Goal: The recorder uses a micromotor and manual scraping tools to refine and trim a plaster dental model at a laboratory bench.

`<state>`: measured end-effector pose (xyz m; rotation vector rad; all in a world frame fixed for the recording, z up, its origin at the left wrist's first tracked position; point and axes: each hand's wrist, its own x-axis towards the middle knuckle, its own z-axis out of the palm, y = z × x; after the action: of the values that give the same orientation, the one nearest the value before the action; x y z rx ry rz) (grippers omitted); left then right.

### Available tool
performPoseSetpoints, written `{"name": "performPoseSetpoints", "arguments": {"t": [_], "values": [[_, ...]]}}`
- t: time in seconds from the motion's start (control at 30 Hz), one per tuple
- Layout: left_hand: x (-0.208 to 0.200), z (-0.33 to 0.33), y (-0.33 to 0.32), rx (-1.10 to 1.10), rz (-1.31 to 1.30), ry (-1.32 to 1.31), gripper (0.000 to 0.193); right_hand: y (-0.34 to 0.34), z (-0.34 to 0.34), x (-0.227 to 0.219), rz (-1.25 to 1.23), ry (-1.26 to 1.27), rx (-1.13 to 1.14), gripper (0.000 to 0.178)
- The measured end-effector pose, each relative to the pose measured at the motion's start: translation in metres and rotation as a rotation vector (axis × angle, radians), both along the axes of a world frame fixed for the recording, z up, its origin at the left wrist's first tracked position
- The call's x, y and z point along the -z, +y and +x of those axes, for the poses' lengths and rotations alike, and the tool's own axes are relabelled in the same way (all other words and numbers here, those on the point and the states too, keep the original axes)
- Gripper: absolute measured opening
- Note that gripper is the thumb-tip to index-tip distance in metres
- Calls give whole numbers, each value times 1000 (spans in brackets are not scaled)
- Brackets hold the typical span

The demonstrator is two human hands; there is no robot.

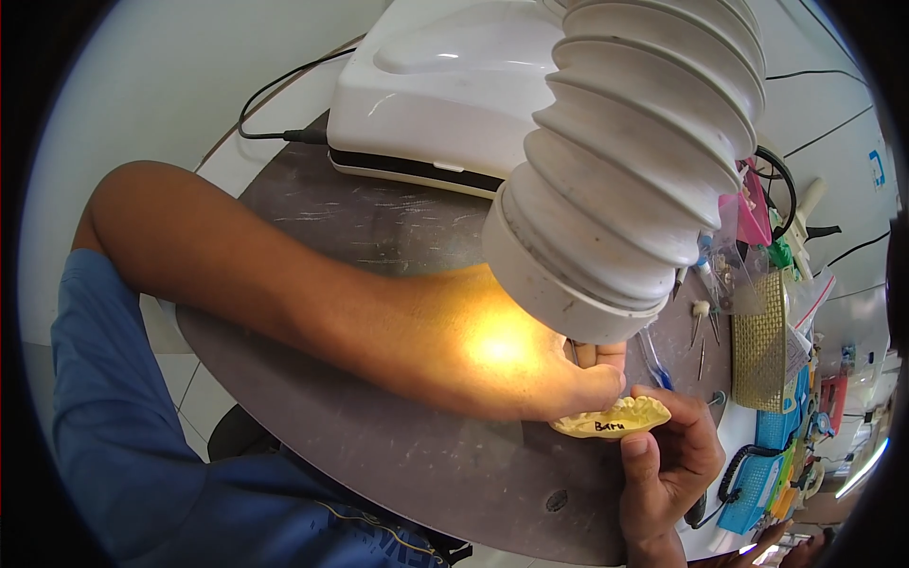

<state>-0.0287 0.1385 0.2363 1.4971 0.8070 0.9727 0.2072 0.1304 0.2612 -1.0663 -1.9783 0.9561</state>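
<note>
My right hand (pixel 674 464) holds a yellow dental cast (pixel 620 422) between thumb and fingers, with dark handwriting on its side. My left arm reaches across from the left, and my left hand (pixel 530 355) bends over the cast's left end. Its fingers are curled in with the thumb beside the teeth; what they grip, if anything, I cannot make out. A bright patch of light falls on the back of that hand. The wide white ribbed hose (pixel 630 180) hangs just above it and covers part of the fingers. Beyond the cast lies a clear and blue slim tool (pixel 656 364).
Behind the hose stands a white machine (pixel 436 104) with a black cable (pixel 270 135). The grey table (pixel 454 483) curves round me. At right are small metal-shanked bits (pixel 700 327), a woven basket (pixel 760 341), blue baskets (pixel 755 490), a pink container (pixel 753 213) and plastic bags.
</note>
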Motion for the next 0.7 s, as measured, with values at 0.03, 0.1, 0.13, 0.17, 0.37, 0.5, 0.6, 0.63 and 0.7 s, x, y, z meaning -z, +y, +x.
{"name": "performPoseSetpoints", "arguments": {"t": [0.03, 0.1, 0.13, 0.17, 0.37, 0.5, 0.6, 0.63, 0.7], "values": [[1, -3, 2, 36, 56, 8, 29, 0, -1, 1, -1, 6, 15, 43], [3, -5, 2, 60, 34, -35, 29, -1, -2, 1, -6, -5, 13, 43], [0, -5, 2, 87, 10, -68, 30, 0, -1, 1, -13, -6, 14, 43], [-2, -6, 2, 86, 9, -68, 30, 0, 0, 1, -14, -5, 13, 43], [-10, -7, -1, 131, -117, -26, 34, 0, 0, 1, -6, 8, -10, 42], [-8, -6, 0, 124, -98, -40, 35, 0, 1, 2, 0, 12, -13, 41], [-8, -7, -1, 121, -117, -16, 35, 0, 1, 2, 1, 9, -17, 40], [-8, -7, -1, 121, -130, 8, 36, 1, 1, 2, 1, 7, -20, 40], [-5, -5, -1, 118, -118, -20, 35, 1, 1, 2, 1, 4, -20, 40]]}}
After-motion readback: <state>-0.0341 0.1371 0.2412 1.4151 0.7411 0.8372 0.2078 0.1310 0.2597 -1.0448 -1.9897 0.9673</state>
